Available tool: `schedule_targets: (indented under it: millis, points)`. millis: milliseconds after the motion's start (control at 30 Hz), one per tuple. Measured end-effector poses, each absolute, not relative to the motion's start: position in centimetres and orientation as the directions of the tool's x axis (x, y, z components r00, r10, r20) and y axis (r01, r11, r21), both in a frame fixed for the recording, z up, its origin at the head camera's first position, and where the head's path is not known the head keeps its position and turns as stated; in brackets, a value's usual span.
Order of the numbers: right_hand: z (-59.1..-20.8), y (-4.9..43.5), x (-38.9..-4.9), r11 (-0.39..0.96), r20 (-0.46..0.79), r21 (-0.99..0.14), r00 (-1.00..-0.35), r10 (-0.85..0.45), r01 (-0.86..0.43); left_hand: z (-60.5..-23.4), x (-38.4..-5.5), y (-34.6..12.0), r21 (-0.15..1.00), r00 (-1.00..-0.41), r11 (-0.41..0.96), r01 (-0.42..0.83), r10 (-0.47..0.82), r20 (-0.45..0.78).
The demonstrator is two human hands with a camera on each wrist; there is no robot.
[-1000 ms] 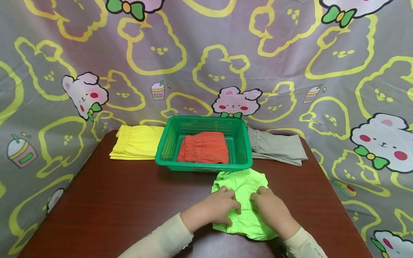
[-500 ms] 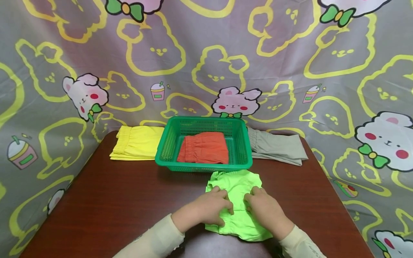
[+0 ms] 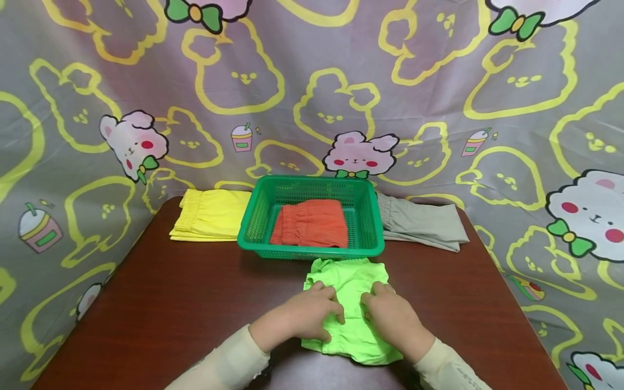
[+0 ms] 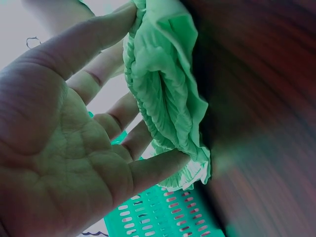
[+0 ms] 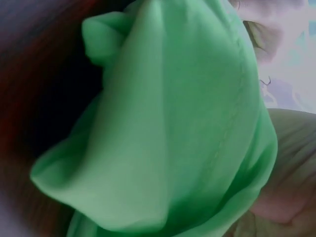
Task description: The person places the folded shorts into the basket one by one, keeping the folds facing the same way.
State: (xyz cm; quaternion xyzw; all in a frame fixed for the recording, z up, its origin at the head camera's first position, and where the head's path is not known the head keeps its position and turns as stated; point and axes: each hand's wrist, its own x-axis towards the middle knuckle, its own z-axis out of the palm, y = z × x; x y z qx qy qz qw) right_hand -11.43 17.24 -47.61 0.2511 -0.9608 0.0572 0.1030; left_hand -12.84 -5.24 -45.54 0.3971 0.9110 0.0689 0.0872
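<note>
Neon green shorts, folded and a little creased, lie on the table in front of the basket. My left hand rests on their left part; in the left wrist view its fingers are spread and reach to the gathered cloth. On the right part of the shorts rests my right hand, fingertips down on the fabric. A fold of the shorts hides most of that hand in the right wrist view.
A green plastic basket stands behind the shorts, holding a folded orange garment. A folded yellow garment lies left of the basket and a folded grey one right of it. A patterned curtain hangs behind the brown table.
The green shorts have slid left along the table under both hands, which moved with them. The basket and the other garments keep their places; the head view shifts slightly.
</note>
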Motion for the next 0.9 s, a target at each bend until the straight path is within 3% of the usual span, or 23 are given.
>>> schedule_targets:
  millis: [500, 900]
  points:
    - [-47.6, 15.1, -11.4, 0.858, 0.244, -0.062, -0.841, -0.483, -0.51, -45.6, -13.0, -7.6, 0.283, -0.706, 0.712, 0.642, 0.693, -0.144]
    - [-47.8, 14.2, -11.6, 0.862, 0.242, -0.039, -0.842, -0.483, -0.506, -45.5, -13.0, -8.5, 0.282, -0.707, 0.705, 0.651, 0.698, -0.112]
